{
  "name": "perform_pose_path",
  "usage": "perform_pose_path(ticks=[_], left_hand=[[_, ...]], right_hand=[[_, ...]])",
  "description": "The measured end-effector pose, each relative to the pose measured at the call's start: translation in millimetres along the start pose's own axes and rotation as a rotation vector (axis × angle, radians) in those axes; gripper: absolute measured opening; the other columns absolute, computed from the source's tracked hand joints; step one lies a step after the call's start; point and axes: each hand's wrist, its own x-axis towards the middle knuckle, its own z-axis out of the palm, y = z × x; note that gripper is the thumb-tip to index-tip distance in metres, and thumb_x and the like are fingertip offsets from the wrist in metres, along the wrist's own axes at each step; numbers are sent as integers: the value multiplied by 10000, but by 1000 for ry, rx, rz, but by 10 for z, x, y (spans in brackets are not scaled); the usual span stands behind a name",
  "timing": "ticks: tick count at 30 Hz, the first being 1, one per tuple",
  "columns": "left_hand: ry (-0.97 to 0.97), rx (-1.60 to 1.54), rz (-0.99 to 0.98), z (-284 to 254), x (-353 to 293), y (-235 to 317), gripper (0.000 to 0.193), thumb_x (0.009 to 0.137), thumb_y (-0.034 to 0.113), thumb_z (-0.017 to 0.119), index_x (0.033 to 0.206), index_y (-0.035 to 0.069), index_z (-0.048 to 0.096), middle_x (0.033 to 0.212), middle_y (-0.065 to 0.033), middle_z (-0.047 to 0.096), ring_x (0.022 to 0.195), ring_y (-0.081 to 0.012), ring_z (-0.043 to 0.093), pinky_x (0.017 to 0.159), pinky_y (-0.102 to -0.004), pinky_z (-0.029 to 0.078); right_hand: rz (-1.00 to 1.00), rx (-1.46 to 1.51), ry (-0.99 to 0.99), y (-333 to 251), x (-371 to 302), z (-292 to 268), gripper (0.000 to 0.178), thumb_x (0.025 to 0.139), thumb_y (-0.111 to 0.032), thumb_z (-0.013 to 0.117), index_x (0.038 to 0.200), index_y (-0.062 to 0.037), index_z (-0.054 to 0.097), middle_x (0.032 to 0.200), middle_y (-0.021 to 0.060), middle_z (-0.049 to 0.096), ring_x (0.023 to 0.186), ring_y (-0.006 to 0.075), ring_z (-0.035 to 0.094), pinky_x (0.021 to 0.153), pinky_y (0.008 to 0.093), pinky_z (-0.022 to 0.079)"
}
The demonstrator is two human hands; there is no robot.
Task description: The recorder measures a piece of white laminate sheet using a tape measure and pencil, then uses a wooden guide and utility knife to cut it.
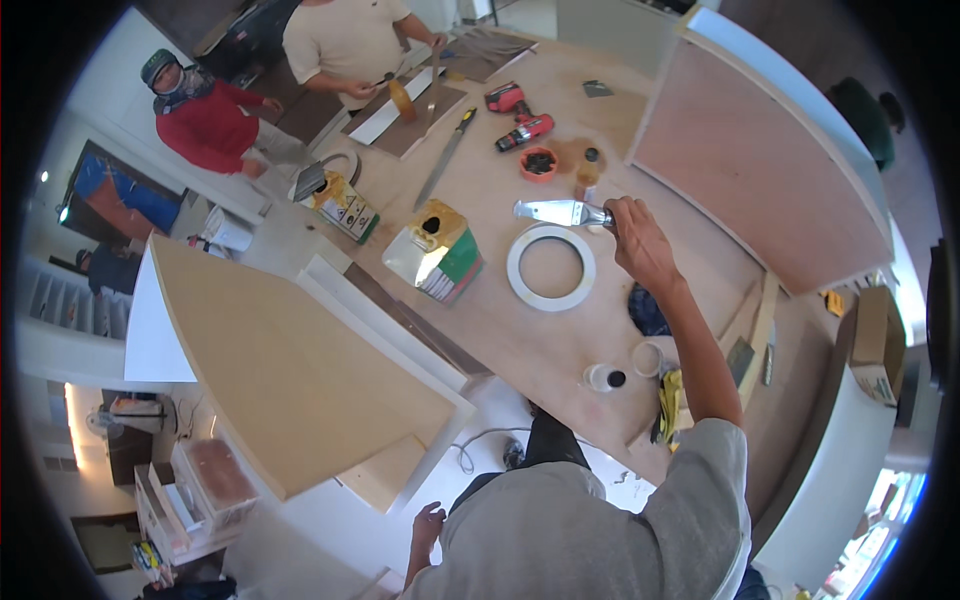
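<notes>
My right hand (pixel 640 245) is wrapped round the dark handle of a putty knife (pixel 556 212), held above the wooden worktable (pixel 490 335). Its broad metal blade points left. Just below the blade lies a roll of white edge banding (pixel 516 285). To its left stands an open square tin (pixel 462 265), green and white, its top stained yellow-brown. A bottle of amber liquid (pixel 587 180) stands just beyond the blade. Low at my left side hangs my left hand (pixel 427 527), fingers loosely bent, with nothing visible in it.
Farther off are a second tin (pixel 345 207), a long blade with a yellow-black handle (pixel 447 158), a red cordless drill (pixel 522 130) and an orange cup (pixel 538 165). Curved panels stand left (pixel 290 370) and right (pixel 745 170). Across the table a person (pixel 345 45) works on a board; another (pixel 205 125) stands nearby.
</notes>
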Motion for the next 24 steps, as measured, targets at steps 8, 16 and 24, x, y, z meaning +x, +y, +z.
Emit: perform_pose_path(ticks=[8,16,24], left_hand=[[-143,-37,20,-258,200,-475,508,954,169,691,1434,13,636,1009,-134,771,791,-209,746,672,-370,620],[-261,183,-79,-398,62,-1053,459,991,194,690,1420,37,644,1107,-160,754,835,-249,744,677,-381,611],[-303,290,48,-249,86,-996,461,983,190,688,1417,41,645,1033,-143,753,818,-246,737,685,-380,614]], right_hand=[[35,-175,112,-831,-1040,-1338,370,845,78,614,1197,-28,565,1017,169,594,950,382,577,863,474,489],[180,-194,178,-1443,-2065,-2243,343,880,119,648,1177,-26,557,1046,181,616,1017,423,605,866,501,489],[335,-177,244,-1618,-2820,-2752,278,922,50,650,1174,-20,555,1020,188,613,1014,420,613,867,497,501]])
